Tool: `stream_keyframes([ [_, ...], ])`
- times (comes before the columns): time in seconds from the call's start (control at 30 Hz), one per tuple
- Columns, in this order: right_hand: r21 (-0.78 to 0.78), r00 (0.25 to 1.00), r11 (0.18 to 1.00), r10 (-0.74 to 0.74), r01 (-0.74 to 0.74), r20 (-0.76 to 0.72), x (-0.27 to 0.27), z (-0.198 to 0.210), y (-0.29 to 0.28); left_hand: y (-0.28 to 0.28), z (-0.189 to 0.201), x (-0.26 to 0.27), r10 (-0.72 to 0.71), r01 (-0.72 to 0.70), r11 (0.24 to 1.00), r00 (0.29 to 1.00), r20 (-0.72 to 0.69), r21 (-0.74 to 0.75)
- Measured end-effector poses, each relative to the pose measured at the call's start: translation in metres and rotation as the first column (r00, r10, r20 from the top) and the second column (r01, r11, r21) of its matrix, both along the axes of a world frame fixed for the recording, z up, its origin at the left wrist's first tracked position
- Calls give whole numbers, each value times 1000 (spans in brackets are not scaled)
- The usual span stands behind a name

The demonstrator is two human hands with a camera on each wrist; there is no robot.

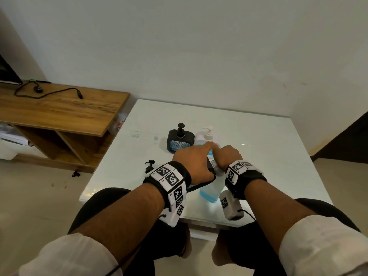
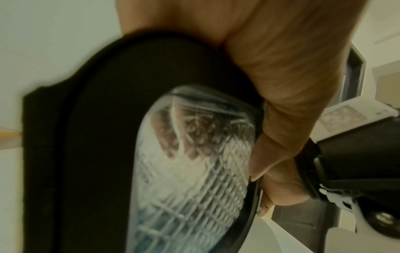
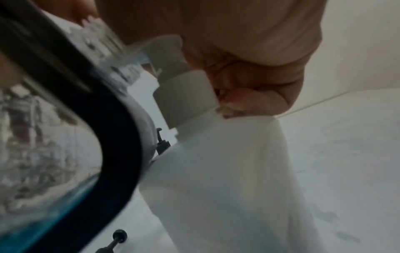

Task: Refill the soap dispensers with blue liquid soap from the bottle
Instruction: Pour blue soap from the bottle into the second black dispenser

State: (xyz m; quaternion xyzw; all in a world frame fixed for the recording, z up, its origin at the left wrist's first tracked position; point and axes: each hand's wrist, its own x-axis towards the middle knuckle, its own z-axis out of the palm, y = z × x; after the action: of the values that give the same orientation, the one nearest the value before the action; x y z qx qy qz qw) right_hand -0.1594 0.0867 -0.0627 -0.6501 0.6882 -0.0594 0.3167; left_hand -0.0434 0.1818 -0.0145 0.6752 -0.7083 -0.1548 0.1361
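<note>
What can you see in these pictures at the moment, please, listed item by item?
tilted dispenser: one, black with a clear ribbed window, a little blue liquid inside, in the left hand.
soap bottle: one, translucent, blue liquid at its bottom, near table edge.
standing dispenser: one, black, pump on, mid-table.
white pump bottle: one, right of the standing dispenser.
loose pump: one, black, on the table at left.
table: one, white.
wooden shelf unit: one, brown, left.
cable: one, black, on the shelf unit.
left hand: grips the tilted dispenser.
right hand: fingers curled over the soap bottle's pump.
</note>
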Motion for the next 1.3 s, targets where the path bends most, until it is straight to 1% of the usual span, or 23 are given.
stream_keyframes([
  [0.17, 107, 994, 994, -23, 12, 108, 0, 1, -3, 2, -1, 0, 15, -16, 1000, 1000, 10, 9],
  [0.23, 128, 992, 992, -29, 13, 125, 1, 1, -5, 1, -2, 2, 24, -24, 1000, 1000, 10, 14],
  [0.37, 46, 999, 999, -14, 12, 48, 0, -1, -9, 1, 0, -1, 8, -7, 1000, 1000, 21, -18],
  [0.5, -19, 999, 998, -53, 53, 3, 1, -4, -7, -1, 2, 1, 11, -11, 1000, 1000, 14, 2],
  [0.7, 21, 998, 999, -38, 37, 60, -1, -9, -6, 1, 0, -2, 27, -28, 1000, 1000, 15, 9],
  [0.77, 17, 990, 997, -83, 81, 118, -3, -7, -5, -1, 0, 1, 43, -43, 998, 999, -13, 38],
  [0.8, 12, 986, 995, -100, 99, 134, -3, -6, -3, -1, 0, 2, 48, -47, 998, 999, -22, 47],
  [0.9, -27, 988, 998, -57, 62, 143, -7, -6, 2, 0, 0, 3, 51, -49, 997, 998, -28, 54],
  [0.93, -45, 983, 997, -57, 66, 173, -9, -5, 5, 1, -1, 3, 53, -51, 997, 998, -33, 54],
  [1.03, -107, 954, 988, -79, 115, 290, -17, -5, 13, 1, -1, 3, 52, -49, 997, 997, -49, 61],
  [1.1, -106, 928, 984, -97, 144, 360, -22, -5, 20, 2, -1, 2, 52, -49, 997, 997, -54, 61],
  [1.17, -37, 878, 983, -143, 179, 457, -25, -8, 27, 3, -1, 1, 58, -55, 997, 996, -66, 55],
  [1.23, 78, 795, 975, -217, 210, 566, -26, -9, 37, 5, -1, -1, 70, -66, 997, 993, -90, 45],
  [1.27, 124, 756, 968, -248, 218, 606, -26, -9, 41, 6, -1, -2, 75, -71, 997, 992, -102, 37],
  [1.3, 150, 734, 961, -274, 231, 621, -27, -10, 43, 7, -1, -2, 79, -76, 997, 991, -111, 33],
])
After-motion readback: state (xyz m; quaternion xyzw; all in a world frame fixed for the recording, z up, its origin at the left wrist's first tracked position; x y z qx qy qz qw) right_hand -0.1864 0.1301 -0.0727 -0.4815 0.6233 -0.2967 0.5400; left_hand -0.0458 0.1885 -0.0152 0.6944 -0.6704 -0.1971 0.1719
